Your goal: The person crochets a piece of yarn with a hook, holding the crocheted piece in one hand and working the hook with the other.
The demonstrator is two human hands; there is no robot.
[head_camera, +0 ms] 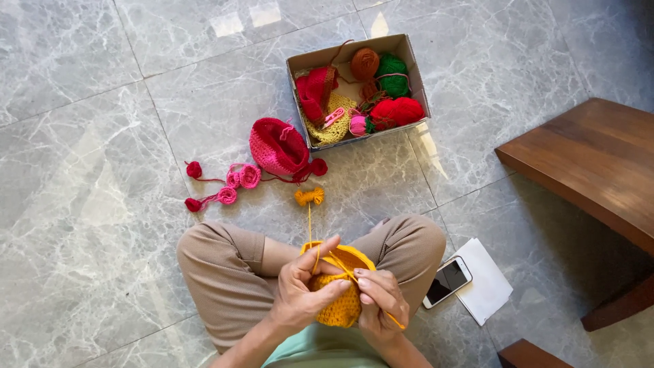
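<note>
Head view: left hand (pixel 303 289) fingers curled tight around yellow crochet piece (pixel 340 300), held over the lap between crossed legs. Right hand (pixel 381 300) pinched closed on yellow crochet hook (pixel 394 320), touching the piece's edge. Yellow strand runs up to small yarn bundle (pixel 308 196) on grey marble floor (pixel 88 204). Phone (pixel 447 281) on white paper (pixel 487 289) just beside right knee. Farther: red-pink crochet hat (pixel 278 146), pink rosettes (pixel 242 177), cardboard box (pixel 409 51) of yarn balls, wooden bench (pixel 593 163) at right.
</note>
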